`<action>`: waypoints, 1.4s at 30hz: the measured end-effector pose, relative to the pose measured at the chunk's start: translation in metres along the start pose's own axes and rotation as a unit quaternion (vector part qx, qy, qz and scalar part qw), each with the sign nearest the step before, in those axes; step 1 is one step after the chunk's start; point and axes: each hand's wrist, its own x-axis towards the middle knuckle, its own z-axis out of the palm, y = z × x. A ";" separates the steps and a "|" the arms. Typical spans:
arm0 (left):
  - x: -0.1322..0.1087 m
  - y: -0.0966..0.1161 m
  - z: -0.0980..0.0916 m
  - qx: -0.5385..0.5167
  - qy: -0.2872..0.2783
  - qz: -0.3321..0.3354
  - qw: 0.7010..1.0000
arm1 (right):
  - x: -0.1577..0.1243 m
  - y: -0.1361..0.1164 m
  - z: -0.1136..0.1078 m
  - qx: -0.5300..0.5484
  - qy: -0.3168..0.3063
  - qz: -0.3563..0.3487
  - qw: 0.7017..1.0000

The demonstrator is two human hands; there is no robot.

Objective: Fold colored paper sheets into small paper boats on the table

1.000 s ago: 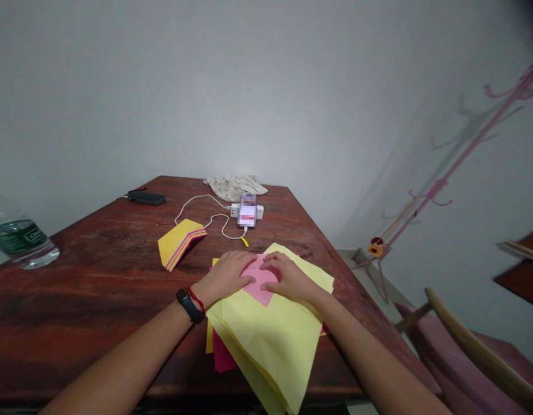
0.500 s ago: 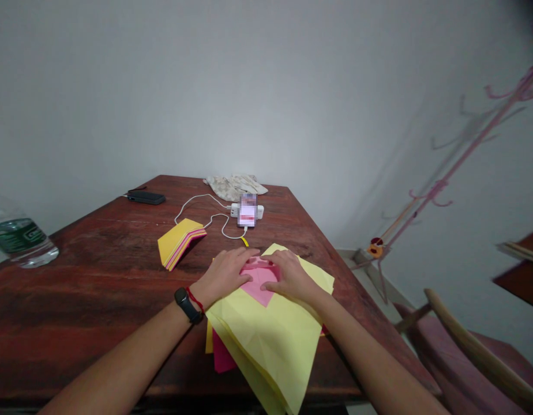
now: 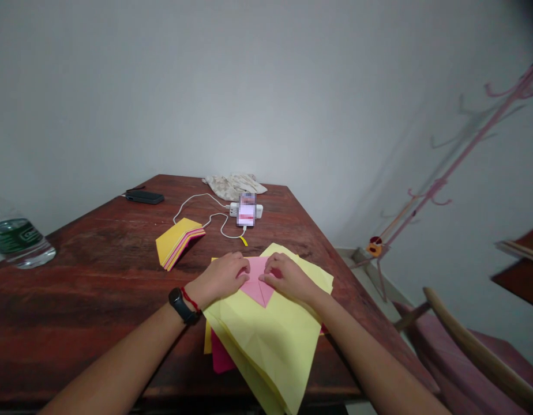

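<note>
A folded piece of pink paper [image 3: 258,291] lies on top of loose yellow sheets [image 3: 273,340], its lower end a point with a crease down the middle. My left hand [image 3: 227,276] grips its left side with curled fingers, a dark band on the wrist. On the right side, my right hand [image 3: 288,276] pinches the paper between thumb and bent fingers. Deep pink paper [image 3: 222,354] sticks out beneath the yellow sheets. Further up and to the left sits a stack of folded yellow and pink papers [image 3: 180,239].
A phone [image 3: 246,210] with a white cable rests on a white block at the back, before a crumpled cloth [image 3: 234,185]. A black device [image 3: 144,197] and a water bottle [image 3: 19,236] stand left on the wooden table [image 3: 97,300]. A chair [image 3: 461,351] is at right.
The upper part of the pink paper, raised before, now lies flat. My fingers have moved from its top edge down toward its sides and are more curled.
</note>
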 end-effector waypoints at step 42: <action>0.007 0.002 -0.009 -0.061 0.259 -0.019 0.964 | 0.008 0.005 -0.004 0.405 0.171 0.173 0.881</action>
